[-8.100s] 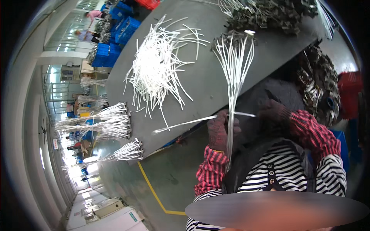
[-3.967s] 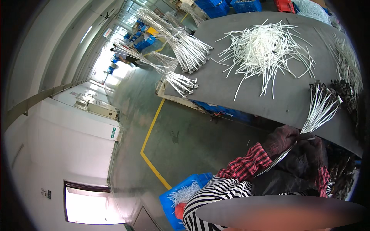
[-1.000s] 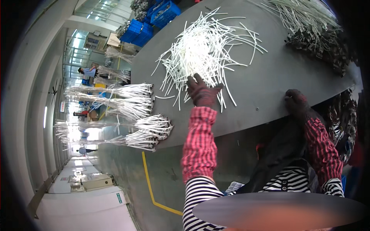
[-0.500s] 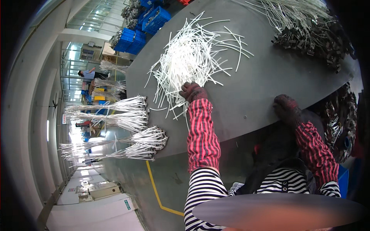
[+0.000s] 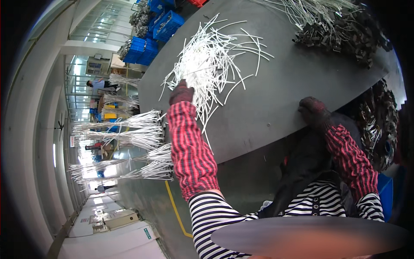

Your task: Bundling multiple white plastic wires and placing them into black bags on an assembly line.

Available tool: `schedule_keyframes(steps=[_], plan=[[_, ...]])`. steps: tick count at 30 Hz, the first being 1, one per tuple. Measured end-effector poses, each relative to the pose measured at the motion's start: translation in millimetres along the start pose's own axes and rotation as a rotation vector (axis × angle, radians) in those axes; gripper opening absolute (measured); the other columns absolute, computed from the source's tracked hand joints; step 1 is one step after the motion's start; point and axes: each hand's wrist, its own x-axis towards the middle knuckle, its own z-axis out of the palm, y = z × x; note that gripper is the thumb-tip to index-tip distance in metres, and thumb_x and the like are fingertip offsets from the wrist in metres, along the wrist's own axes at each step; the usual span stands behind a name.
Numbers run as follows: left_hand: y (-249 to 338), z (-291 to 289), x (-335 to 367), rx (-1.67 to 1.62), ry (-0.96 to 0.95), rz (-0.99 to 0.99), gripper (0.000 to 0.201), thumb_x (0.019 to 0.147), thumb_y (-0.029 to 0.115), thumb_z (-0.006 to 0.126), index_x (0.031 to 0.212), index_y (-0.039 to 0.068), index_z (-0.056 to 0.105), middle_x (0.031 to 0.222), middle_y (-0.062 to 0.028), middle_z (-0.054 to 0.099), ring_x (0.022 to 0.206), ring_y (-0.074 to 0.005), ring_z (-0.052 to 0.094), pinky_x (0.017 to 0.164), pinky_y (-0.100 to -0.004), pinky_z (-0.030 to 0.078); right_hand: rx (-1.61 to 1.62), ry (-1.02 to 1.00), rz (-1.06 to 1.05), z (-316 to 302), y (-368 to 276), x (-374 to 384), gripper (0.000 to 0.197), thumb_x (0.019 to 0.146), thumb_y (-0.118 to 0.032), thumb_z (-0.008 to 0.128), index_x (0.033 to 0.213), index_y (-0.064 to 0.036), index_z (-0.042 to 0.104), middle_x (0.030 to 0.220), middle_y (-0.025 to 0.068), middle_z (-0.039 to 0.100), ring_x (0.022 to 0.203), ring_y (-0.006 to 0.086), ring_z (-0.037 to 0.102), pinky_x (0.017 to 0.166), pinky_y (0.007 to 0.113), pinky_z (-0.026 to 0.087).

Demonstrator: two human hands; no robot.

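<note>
A loose pile of thin white wire-like strands (image 5: 202, 64) lies spread on the grey tabletop (image 5: 276, 82). My left hand (image 5: 181, 93), in a dark glove, touches the near left edge of that pile. Its fingers are curled, and what is in them, if anything, is hidden. Several strands trail from the pile toward the table's front edge. Farther right, my right hand (image 5: 314, 111), gloved too, rests on the table near its front edge, fingers curled in and no object showing in them.
More strands with dark end pieces (image 5: 345, 39) are heaped at the far right. Tied white bundles (image 5: 138, 129) hang over the left edge. Blue crates (image 5: 168, 26) stand beyond the table. Dark pieces (image 5: 379, 125) fill the area right of my right arm. A person (image 5: 100, 84) stands far off.
My left hand has moved left, from the pile's near middle to its left edge. Strands on that side have shifted closer together. My right hand has stayed at the table's edge.
</note>
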Motion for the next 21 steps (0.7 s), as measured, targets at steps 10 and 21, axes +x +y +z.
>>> schedule_keyframes(steps=[10,21], plan=[[-90,-27,-7,-0.095,0.226,0.402,0.039,0.075,0.036,0.071,0.104,0.010,0.073,0.100,-0.0110,0.071,0.098,-0.0213,0.065,0.089,-0.0317,0.050,0.098,0.036,0.010,-5,-6,0,0.017,0.080,-0.013,0.068,0.093,-0.0015,0.064,0.088,0.0167,0.063,0.085,0.0330,0.064,0.075,0.040,0.051],[-24,-13,-66,-0.316,0.164,0.183,0.022,0.078,0.023,0.066,0.096,0.012,0.072,0.091,-0.0075,0.070,0.086,-0.0242,0.066,0.078,-0.0358,0.051,0.072,-0.203,0.350,-41,-29,12,0.023,0.087,-0.022,0.056,0.095,-0.0023,0.064,0.077,0.0084,0.062,0.075,0.0170,0.059,0.071,0.034,0.049]])
